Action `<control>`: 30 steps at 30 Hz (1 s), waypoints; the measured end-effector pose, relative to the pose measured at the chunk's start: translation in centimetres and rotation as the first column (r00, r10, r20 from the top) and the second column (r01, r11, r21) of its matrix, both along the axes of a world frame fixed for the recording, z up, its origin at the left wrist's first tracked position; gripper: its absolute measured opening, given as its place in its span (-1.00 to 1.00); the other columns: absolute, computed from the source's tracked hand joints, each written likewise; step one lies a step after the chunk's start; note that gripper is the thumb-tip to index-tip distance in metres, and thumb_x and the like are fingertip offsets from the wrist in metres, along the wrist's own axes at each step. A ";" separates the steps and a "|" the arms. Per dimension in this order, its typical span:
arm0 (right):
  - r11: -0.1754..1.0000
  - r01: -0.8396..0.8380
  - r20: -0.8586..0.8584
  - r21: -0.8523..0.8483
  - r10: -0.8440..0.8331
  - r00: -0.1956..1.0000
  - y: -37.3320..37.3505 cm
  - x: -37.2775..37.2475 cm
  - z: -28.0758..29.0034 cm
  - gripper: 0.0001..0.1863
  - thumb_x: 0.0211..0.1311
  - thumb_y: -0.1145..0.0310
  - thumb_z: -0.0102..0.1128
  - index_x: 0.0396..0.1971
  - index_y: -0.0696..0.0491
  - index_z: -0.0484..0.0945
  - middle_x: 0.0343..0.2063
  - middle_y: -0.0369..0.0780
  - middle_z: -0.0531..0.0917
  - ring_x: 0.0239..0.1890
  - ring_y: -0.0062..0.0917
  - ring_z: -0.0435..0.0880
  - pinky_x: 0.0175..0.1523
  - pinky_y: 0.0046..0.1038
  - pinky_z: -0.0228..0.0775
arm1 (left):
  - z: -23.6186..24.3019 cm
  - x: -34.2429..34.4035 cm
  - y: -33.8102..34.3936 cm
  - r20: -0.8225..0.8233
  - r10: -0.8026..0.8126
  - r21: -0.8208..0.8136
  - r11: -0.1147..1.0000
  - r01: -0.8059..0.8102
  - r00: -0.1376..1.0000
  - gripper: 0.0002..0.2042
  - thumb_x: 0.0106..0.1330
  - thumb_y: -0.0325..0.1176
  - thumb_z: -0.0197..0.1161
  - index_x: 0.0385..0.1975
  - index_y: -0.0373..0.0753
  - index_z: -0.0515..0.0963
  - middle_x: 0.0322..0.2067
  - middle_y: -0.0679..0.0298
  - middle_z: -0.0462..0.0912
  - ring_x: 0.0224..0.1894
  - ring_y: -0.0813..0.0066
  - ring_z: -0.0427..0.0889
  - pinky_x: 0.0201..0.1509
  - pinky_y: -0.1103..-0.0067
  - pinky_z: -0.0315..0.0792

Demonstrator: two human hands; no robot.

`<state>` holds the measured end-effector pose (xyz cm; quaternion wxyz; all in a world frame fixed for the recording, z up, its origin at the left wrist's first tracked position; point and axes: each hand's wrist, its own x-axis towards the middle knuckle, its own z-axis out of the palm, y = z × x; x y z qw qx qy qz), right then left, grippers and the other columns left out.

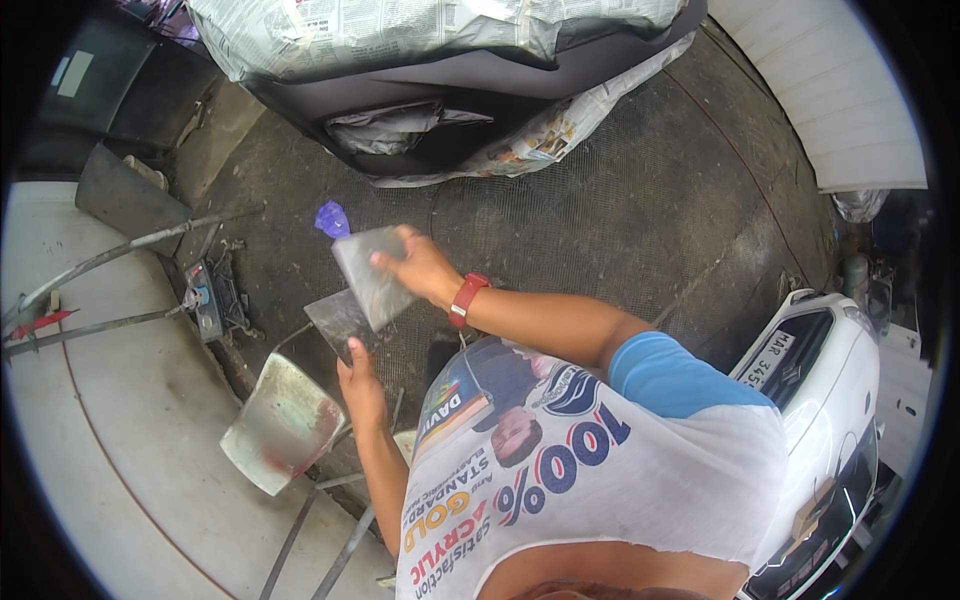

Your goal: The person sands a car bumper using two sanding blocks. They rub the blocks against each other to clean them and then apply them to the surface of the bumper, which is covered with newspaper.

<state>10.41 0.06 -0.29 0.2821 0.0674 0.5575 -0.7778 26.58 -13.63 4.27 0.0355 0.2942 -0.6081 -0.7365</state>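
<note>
My right hand (425, 268), with a red watch on its wrist, grips a light grey flat square sheet (365, 262), thumb on top. The sheet is smeared by motion, so its material is hard to tell. Just below it, my left hand (363, 380) holds a dark grey flat sheet (335, 318) by its near edge, thumb uppermost. The light sheet partly covers the dark one, and I cannot tell whether they touch. A crumpled purple piece (332, 218) shows just beyond the light sheet.
Ahead stands a dark grey car body part (520, 80) masked with newspaper (390, 38). Near my left arm is a worn, stained chair seat (282, 422). Metal poles (120, 248) cross at the left. A white car (810, 400) stands at the right, and a thin red line (735, 140) crosses the floor.
</note>
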 end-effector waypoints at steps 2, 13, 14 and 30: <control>0.883 -0.434 -0.246 0.180 0.467 0.849 -0.1 0.8 0.4 -0.34 0.25 0.04 0.52 0.13 0.24 0.55 0.12 0.00 0.62 0.18 -0.32 0.63 0.26 -0.28 0.49 | 1.7 -0.7 0.9 -0.111 0.213 0.536 0.835 -0.122 0.971 -0.36 0.62 0.04 0.05 0.49 -0.31 0.26 0.43 0.02 0.38 0.38 0.08 0.48 0.53 0.17 0.29; 0.999 -0.032 0.012 0.027 0.032 0.999 2.8 -0.5 3.1 -0.51 0.44 0.18 0.36 0.18 0.15 0.49 0.01 -0.15 0.74 0.13 -0.51 0.68 0.24 -0.36 0.52 | 0.4 -0.3 -1.0 0.006 0.138 0.051 0.989 -0.138 0.990 -0.51 0.45 -0.44 0.35 0.32 -0.35 0.38 0.22 0.10 0.57 0.26 0.28 0.57 0.37 0.37 0.44; 0.949 0.034 -0.048 0.313 -0.019 0.999 2.4 -0.5 0.1 -0.54 0.42 0.18 0.36 0.12 0.17 0.51 -0.05 -0.08 0.76 0.06 -0.44 0.74 0.20 -0.34 0.54 | 0.4 -0.4 -0.2 0.026 0.099 0.072 0.992 -0.100 0.995 -0.54 0.50 -0.32 0.35 0.27 -0.38 0.40 0.18 0.10 0.60 0.19 0.33 0.59 0.32 0.43 0.42; 0.878 -0.421 -0.146 -0.227 0.397 0.906 -1.3 12.3 2.9 -0.22 0.42 -0.03 0.37 0.34 0.29 0.38 0.28 -0.06 0.53 0.34 -0.38 0.48 0.43 -0.34 0.32 | -0.4 7.1 -6.0 -0.052 -0.055 0.156 0.986 0.063 0.997 -0.34 0.44 -0.35 0.39 0.46 -0.24 0.21 0.36 0.11 0.43 0.32 0.22 0.53 0.40 0.32 0.50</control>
